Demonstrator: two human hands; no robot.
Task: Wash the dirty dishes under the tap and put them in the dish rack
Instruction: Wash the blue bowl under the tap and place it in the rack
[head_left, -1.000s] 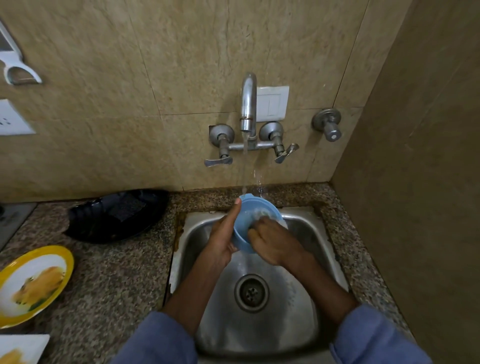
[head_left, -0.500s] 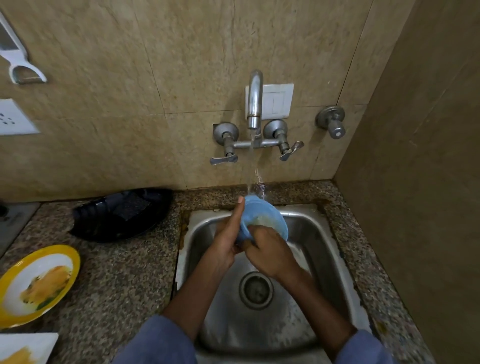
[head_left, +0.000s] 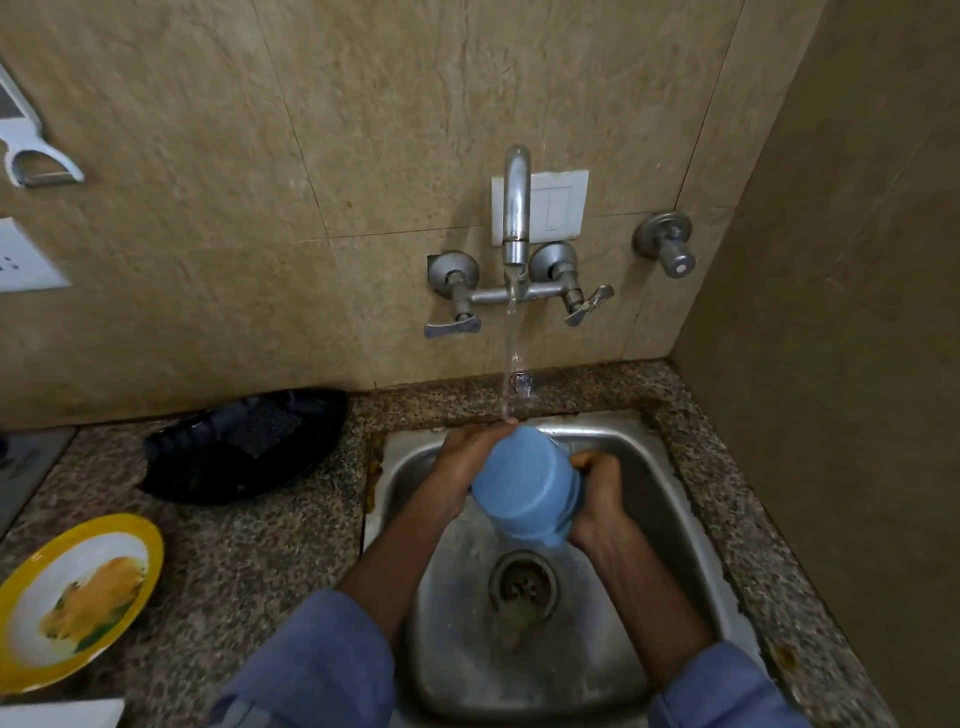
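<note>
Blue bowl (head_left: 524, 488) now flipped bottom-up under tap (head_left: 516, 208) stream, both hands clamped on it, no readable writing

Black tray (head_left: 244, 447) and yellow plate (head_left: 78, 597) crowd the left counter (head_left: 260, 551).

A white wall switch (head_left: 558, 207) and wall-hung peeler (head_left: 36, 156) flank bare tiles.

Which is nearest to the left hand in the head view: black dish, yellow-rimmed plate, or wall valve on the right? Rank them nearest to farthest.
From the left hand, which grips the blue bowl:
1. Black dish: on the counter just left of the sink.
2. Wall valve: up on the wall, right of the tap.
3. Yellow-rimmed plate: far left counter, near the frame edge.
</note>
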